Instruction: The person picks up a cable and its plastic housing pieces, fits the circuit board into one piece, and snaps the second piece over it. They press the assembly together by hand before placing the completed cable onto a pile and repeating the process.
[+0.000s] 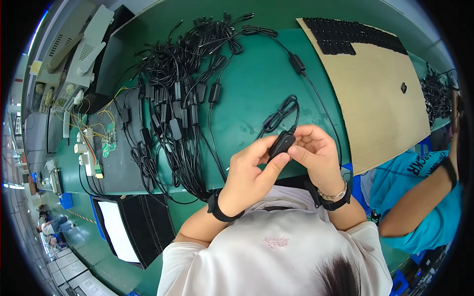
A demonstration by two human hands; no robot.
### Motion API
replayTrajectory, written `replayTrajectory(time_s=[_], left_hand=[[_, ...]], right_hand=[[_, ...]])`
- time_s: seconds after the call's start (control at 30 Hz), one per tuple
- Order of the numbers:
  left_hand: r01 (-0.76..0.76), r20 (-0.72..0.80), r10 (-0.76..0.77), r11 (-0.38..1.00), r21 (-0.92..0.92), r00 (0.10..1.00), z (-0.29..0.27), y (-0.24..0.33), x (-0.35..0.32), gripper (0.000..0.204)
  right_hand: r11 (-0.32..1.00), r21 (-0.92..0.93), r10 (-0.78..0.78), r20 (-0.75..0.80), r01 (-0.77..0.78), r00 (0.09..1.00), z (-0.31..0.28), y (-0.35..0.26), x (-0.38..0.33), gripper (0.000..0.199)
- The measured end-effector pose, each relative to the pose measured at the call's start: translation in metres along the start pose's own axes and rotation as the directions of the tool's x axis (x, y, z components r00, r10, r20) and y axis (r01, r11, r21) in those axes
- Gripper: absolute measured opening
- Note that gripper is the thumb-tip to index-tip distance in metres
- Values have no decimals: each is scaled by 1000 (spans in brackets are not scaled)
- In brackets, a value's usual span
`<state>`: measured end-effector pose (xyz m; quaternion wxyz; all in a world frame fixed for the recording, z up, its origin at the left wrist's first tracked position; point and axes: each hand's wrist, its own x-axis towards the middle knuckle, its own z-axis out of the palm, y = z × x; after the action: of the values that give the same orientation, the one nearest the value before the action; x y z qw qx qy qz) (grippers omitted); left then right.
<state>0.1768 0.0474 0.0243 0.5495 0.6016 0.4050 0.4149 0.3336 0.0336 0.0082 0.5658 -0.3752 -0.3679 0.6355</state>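
Between my two hands is a small black box on a cable (282,144), held up over the near edge of the green table. My left hand (254,165) pinches its lower left end between thumb and fingers. On the other side, my right hand (316,152) has its thumb and fingertips on the box's right edge. A coiled bundle of the black cable (281,114) lies just beyond my hands, tied round its middle. To the left sits a big heap of black cables with inline boxes (173,93). One more cable with an inline box (296,64) stretches along the table at the right.
A cardboard sheet (380,103) at the right bears rows of black casings (340,37). Test instruments (81,64), a green circuit board (109,140) and loose wires stand at the left. A co-worker in a blue shirt (414,197) sits close on my right. An open black folder (133,227) hangs below the table's edge.
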Motion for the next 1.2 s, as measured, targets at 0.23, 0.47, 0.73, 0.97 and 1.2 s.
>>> replayTrajectory(time_s=[0.23,0.47,0.73,0.97,1.2], left_hand=[[76,102,-89,990,122,991,-9,12,-1,26],[29,103,-57,966,256,993,-7,14,-4,21],[-104,57,90,936,336,994,-2,9,-4,18],[-179,45,175,905,387,984,-1,8,-8,18],[-226,66,220,865,449,973,-2,9,-8,19]], right_hand=[[997,-61,50,-19,-51,999,5,-7,5,16],[995,-90,-37,-3,37,999,-5,2,1,17],[990,-71,-119,25,120,993,0,3,1,24],[961,-166,-214,53,220,975,1,2,-1,31],[974,-119,-186,57,192,981,2,4,-2,35]])
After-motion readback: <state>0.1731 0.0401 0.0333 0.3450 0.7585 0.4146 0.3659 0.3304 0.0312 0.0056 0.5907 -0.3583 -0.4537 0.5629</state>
